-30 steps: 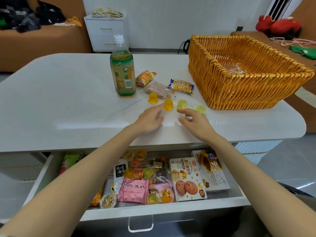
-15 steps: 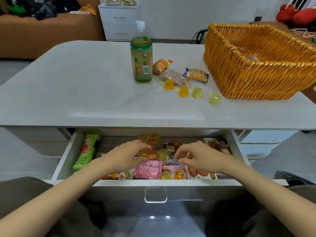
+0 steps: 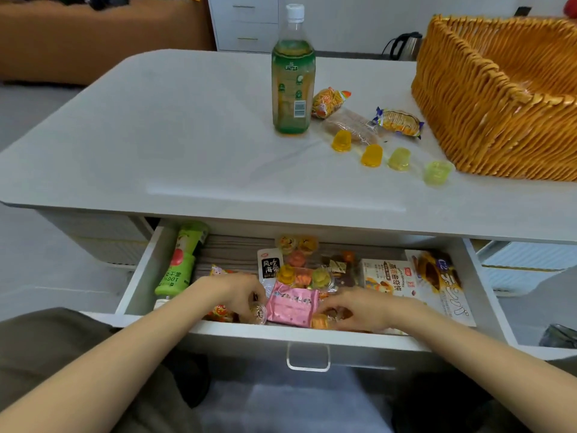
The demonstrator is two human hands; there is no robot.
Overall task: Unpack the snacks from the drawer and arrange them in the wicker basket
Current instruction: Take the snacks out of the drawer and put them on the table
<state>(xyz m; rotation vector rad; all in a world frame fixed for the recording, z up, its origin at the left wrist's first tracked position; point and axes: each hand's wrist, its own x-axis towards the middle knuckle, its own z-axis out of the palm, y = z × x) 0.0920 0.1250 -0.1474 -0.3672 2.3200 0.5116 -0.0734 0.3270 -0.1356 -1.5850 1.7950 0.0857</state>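
Head view: white desk (image 3: 187, 135) bears bottle (image 3: 293, 85) and, upper right, wicker basket (image 3: 468, 114); sofa (image 3: 93, 42) upper left. In the drawer (image 3: 312, 337), lower centre, left hand (image 3: 231, 293) fingers (image 3: 249, 303) pinch a jelly cup (image 3: 258, 313); right hand (image 3: 362, 309) grip unclear.

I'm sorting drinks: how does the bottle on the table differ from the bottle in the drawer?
The bottle on the table stands upright; the bottle in the drawer lies on its side by the left wall. The bottle on the table shows yellow-green liquid through clear plastic; the bottle in the drawer is wrapped in opaque green with a red fruit picture. Both have green labels.
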